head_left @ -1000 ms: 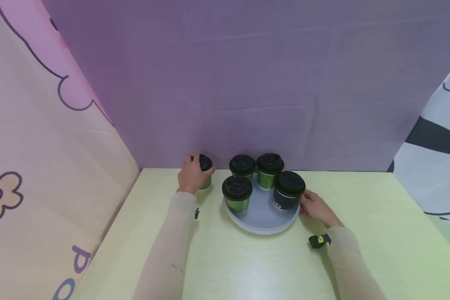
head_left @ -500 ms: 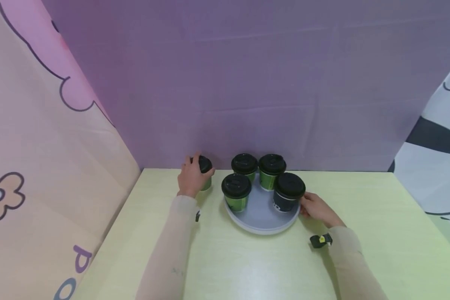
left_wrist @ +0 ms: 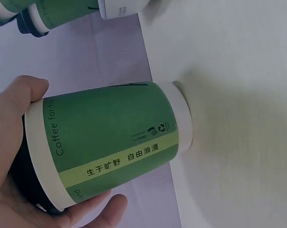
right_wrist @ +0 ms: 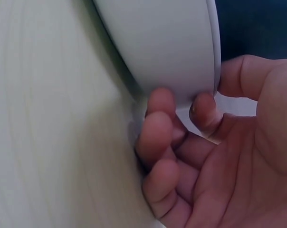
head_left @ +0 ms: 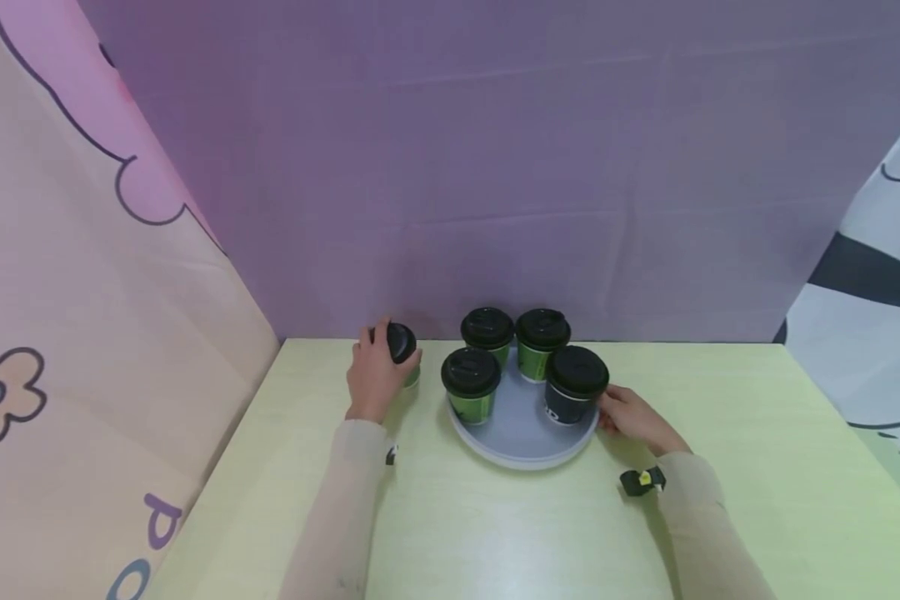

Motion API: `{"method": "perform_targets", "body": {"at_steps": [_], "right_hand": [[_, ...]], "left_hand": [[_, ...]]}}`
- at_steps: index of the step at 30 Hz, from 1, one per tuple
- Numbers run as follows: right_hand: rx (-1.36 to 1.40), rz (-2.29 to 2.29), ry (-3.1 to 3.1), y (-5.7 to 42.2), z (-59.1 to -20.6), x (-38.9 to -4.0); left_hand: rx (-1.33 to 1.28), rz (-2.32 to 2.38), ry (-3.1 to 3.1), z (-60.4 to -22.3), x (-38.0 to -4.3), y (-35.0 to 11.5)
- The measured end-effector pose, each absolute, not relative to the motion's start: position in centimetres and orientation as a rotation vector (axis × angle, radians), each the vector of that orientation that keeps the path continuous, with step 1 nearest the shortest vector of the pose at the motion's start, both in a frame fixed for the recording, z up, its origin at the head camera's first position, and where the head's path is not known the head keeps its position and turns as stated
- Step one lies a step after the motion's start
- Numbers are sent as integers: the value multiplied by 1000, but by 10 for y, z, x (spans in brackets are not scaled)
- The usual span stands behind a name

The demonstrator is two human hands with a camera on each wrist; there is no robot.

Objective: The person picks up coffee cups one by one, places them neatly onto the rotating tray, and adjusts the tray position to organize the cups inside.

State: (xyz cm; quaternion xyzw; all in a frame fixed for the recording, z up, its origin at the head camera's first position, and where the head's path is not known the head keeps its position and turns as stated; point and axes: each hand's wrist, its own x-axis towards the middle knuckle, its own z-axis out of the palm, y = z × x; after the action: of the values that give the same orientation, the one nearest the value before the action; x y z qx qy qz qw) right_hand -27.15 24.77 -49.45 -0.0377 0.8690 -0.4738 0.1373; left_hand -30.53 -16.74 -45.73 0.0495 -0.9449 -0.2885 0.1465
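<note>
My left hand (head_left: 375, 375) grips a green paper coffee cup (left_wrist: 110, 137) around its black lid (head_left: 401, 342). In the head view this cup leans, its lid facing right. Its white base is close to the table in the left wrist view. My right hand (head_left: 637, 418) holds the rim of a round grey tray (head_left: 521, 446), thumb at the top edge and fingers curled against the outer wall (right_wrist: 167, 52). On the tray stand a front green cup (head_left: 471, 407), two rear green cups (head_left: 534, 360) and a dark cup (head_left: 567, 406), all with black lids.
The pale wooden table (head_left: 487, 533) ends at a purple cloth backdrop (head_left: 450, 167). Printed cloths hang at the left (head_left: 82, 292) and at the right (head_left: 885, 292). A small black device (head_left: 642, 481) sits on the right wrist.
My left hand has drawn slightly back toward me and left, and its cup leans more. The tray's cups have shifted slightly clockwise. My right hand stays at the rim.
</note>
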Motion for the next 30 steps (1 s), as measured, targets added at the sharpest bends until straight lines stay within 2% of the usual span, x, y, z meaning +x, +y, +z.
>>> {"method": "perform_targets", "body": {"at_steps": [16, 30], "right_hand": [[-143, -1355, 2484, 248, -492, -268], [-131, -1341, 2472, 251, -494, -271]], "left_hand": [[180, -934, -2650, -466, -280, -169], [178, -968, -2610, -467, -275, -168]]}}
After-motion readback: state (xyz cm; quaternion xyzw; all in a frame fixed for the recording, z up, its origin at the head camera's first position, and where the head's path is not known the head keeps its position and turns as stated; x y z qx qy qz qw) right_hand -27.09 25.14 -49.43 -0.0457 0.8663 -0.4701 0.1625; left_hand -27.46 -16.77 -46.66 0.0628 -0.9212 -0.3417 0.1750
